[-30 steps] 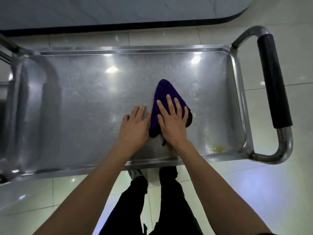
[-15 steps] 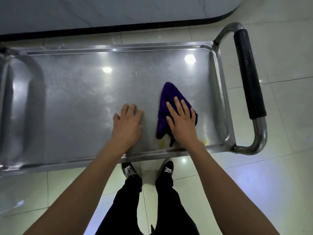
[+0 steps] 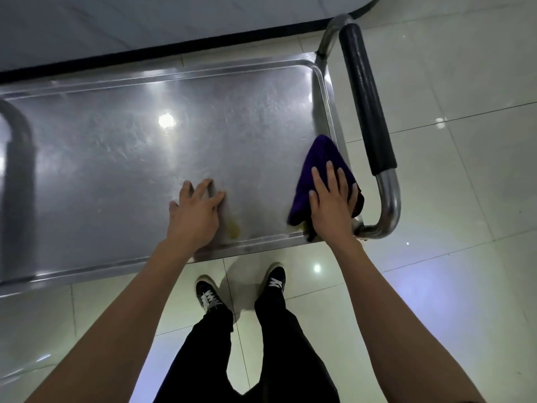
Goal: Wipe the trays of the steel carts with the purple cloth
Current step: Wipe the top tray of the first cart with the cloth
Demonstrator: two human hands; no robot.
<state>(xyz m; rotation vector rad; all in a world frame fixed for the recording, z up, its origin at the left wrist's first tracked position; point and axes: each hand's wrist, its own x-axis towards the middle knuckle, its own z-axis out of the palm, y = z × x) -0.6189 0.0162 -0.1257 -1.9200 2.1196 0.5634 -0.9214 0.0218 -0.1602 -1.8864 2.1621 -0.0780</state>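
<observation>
Pressing purple cloth (image 3: 321, 165) w/ right hand (image 3: 331, 203), apex pointing away.

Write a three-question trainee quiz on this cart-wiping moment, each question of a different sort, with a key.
1. True or false: the right hand presses the purple cloth flat onto the steel tray.
2. Multiple choice: where does the cloth lie? A) middle of the tray; B) the tray's near corner beside the black-gripped cart handle; C) on the floor.
3. Fill in: the yellowish smear lies just right of the ____ hand.

Key: 1 true; 2 B; 3 left.
</observation>
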